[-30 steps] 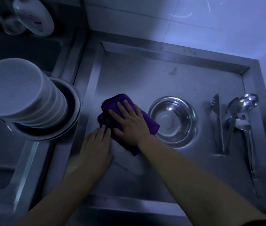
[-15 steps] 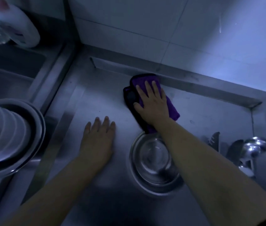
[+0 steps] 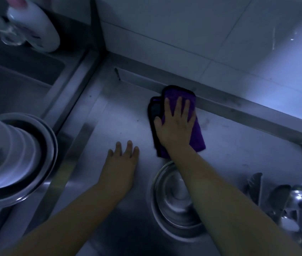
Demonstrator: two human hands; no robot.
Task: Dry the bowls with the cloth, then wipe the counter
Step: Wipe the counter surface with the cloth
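My right hand (image 3: 176, 124) presses flat on a folded purple cloth (image 3: 196, 137) against the steel counter (image 3: 120, 119), close to the raised back ledge. Flat on the counter, palm down with fingers apart, my left hand (image 3: 122, 163) rests left of the cloth and holds nothing. A steel bowl (image 3: 170, 202) stands on the counter under my right forearm, partly hidden by it. At the left edge, a stack of white bowls (image 3: 4, 150) sits in a steel bowl (image 3: 44, 152).
A sink basin (image 3: 13, 85) lies at the upper left, with a white bottle (image 3: 33, 28) and a glass (image 3: 7, 34) behind it. Steel spoons and utensils (image 3: 283, 198) lie at the right. A tiled wall (image 3: 202, 43) rises behind the ledge.
My right hand has pushed the cloth away from me, from beside my left hand up to the back ledge. The view has shifted forward, so the bowls sit lower in frame.
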